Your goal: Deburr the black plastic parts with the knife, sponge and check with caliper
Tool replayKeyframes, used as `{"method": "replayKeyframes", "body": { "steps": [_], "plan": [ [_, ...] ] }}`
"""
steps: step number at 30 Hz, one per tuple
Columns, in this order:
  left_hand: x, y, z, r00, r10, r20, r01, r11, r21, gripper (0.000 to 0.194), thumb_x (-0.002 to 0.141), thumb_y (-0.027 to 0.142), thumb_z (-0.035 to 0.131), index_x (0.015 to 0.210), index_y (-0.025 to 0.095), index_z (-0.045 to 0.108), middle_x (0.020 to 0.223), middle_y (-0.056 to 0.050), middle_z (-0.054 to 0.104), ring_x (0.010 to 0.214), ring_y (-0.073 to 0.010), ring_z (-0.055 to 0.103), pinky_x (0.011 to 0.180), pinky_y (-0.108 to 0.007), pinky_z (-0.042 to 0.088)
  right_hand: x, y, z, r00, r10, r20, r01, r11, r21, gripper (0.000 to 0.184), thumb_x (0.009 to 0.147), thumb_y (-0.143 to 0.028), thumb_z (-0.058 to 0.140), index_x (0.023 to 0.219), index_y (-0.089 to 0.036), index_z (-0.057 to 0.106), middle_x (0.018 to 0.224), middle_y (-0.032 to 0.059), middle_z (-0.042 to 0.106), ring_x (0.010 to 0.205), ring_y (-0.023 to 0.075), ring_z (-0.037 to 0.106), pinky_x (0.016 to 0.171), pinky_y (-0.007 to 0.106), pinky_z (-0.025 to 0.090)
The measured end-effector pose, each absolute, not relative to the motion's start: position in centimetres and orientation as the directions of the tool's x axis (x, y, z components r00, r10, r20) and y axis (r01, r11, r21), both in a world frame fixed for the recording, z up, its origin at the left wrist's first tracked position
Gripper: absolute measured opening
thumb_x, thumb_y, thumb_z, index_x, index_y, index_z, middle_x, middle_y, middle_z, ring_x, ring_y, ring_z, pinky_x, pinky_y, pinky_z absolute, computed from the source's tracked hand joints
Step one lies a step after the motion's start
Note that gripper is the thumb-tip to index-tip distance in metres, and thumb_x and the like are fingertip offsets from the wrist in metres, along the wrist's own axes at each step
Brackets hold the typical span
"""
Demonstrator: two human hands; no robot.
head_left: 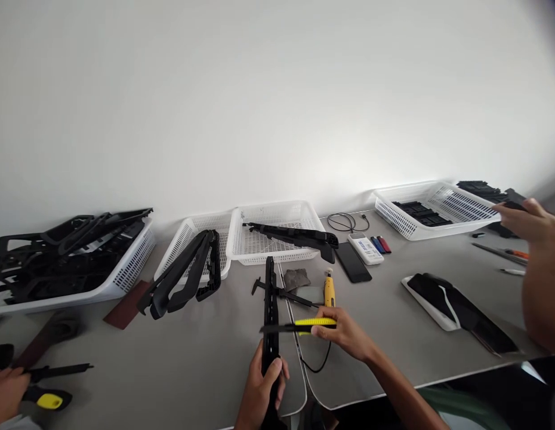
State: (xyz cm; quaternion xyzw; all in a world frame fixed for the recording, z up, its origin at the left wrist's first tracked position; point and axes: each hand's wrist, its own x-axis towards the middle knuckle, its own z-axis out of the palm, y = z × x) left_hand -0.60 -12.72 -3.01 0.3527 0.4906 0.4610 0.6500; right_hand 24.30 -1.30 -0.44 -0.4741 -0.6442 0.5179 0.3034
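My left hand (262,382) is closed around the lower part of a long black plastic trim piece (271,298), which points away from me. In my right hand (344,328) is a yellow and black snap-off utility knife (311,323). Its dark blade lies across the trim piece, above my left thumb; whether it touches the plastic I cannot tell. Behind the piece lies a black caliper (299,298), partly hidden by it. A yellow rotary tool (329,291) with a cable lies just beyond my right hand. A crumpled grey-brown piece (296,279) is beside the caliper.
White baskets with black plastic parts stand along the wall: a left basket (141,251), a middle basket (241,254), a right basket (394,224). A phone (352,263) lies on the table. Co-workers' hands show at left (6,391) and right (539,233).
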Motion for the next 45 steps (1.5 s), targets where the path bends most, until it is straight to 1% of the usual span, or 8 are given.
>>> {"method": "replayKeyframes", "body": {
  "steps": [5,12,16,22,28,30,37,45],
  "plan": [
    [-0.7,-12.6,-3.6,0.057,0.955,-0.292,-0.240,0.297,0.924,0.050,0.090,0.067,0.077,0.112,0.023,0.068,0.079,-0.001,0.066,0.043,-0.0087,0.044,0.038,-0.024,0.041,24.4,-0.8,-0.2,-0.379,0.921,-0.085,0.284,0.028,-0.958,0.052,0.088,-0.070,0.074,0.077,-0.021,0.062,0.071,-0.0015,0.056,0.068,0.0179,0.048,0.063,0.029,0.036],
    [-0.5,-12.1,-3.3,-0.009,0.963,-0.270,-0.237,0.260,0.936,0.075,0.085,0.071,0.079,0.140,0.024,0.062,0.075,0.002,0.065,0.041,-0.0093,0.045,0.036,-0.023,0.040,25.1,-0.7,-0.3,-0.355,0.935,0.023,0.293,0.135,-0.947,0.051,0.092,-0.068,0.073,0.076,-0.021,0.063,0.072,-0.0012,0.059,0.069,0.0181,0.052,0.064,0.028,0.040],
    [-0.2,-11.6,-3.3,-0.020,0.972,-0.234,-0.209,0.224,0.952,0.080,0.083,0.072,0.080,0.143,0.021,0.060,0.073,0.002,0.067,0.039,-0.0090,0.045,0.035,-0.022,0.039,24.7,-0.9,-1.0,-0.258,0.961,0.101,0.330,0.186,-0.926,0.051,0.094,-0.070,0.068,0.080,-0.021,0.068,0.073,0.0007,0.065,0.068,0.0202,0.059,0.063,0.029,0.044],
    [0.1,-10.8,-2.0,0.050,0.987,-0.154,-0.205,0.161,0.965,0.055,0.087,0.061,0.080,0.121,0.019,0.067,0.075,-0.001,0.072,0.043,-0.0128,0.055,0.040,-0.026,0.047,23.3,0.1,-2.5,-0.044,0.976,0.211,0.371,0.212,-0.904,0.047,0.094,-0.069,0.065,0.092,-0.022,0.074,0.081,0.0051,0.076,0.073,0.0260,0.068,0.067,0.033,0.049],
    [0.6,-10.8,-1.3,-0.004,0.986,-0.167,-0.231,0.162,0.959,0.035,0.085,0.044,0.086,0.100,0.017,0.069,0.090,-0.008,0.079,0.072,-0.0200,0.075,0.069,-0.032,0.062,23.3,0.0,-4.5,0.133,0.956,0.263,0.418,0.186,-0.889,0.050,0.096,-0.070,0.057,0.100,-0.023,0.072,0.097,0.0107,0.080,0.085,0.0290,0.071,0.081,0.038,0.054],
    [0.9,-10.7,-1.6,-0.033,0.983,-0.182,-0.241,0.169,0.956,0.034,0.089,0.045,0.084,0.102,0.018,0.068,0.095,-0.008,0.079,0.082,-0.0225,0.079,0.077,-0.035,0.064,23.6,-0.1,-4.9,0.135,0.954,0.267,0.426,0.188,-0.885,0.048,0.097,-0.068,0.057,0.100,-0.022,0.071,0.097,0.0110,0.080,0.085,0.0284,0.071,0.082,0.038,0.054],
    [1.1,-10.6,-2.1,-0.069,0.984,-0.164,-0.258,0.141,0.956,0.046,0.090,0.055,0.082,0.114,0.021,0.061,0.112,-0.010,0.079,0.076,-0.0216,0.079,0.074,-0.039,0.067,24.3,-0.2,-4.7,0.109,0.940,0.324,0.429,0.249,-0.868,0.033,0.096,-0.052,0.060,0.104,-0.022,0.070,0.098,0.0120,0.078,0.083,0.0287,0.069,0.081,0.038,0.053],
    [1.3,-11.0,-1.8,-0.063,0.989,-0.134,-0.245,0.115,0.963,0.053,0.088,0.053,0.083,0.120,0.021,0.057,0.104,-0.009,0.080,0.068,-0.0218,0.078,0.064,-0.038,0.067,24.3,-1.3,-4.4,0.028,0.912,0.409,0.393,0.366,-0.844,0.031,0.099,-0.044,0.053,0.109,-0.021,0.071,0.099,0.0115,0.078,0.087,0.0294,0.070,0.084,0.040,0.055]
  ]
}}
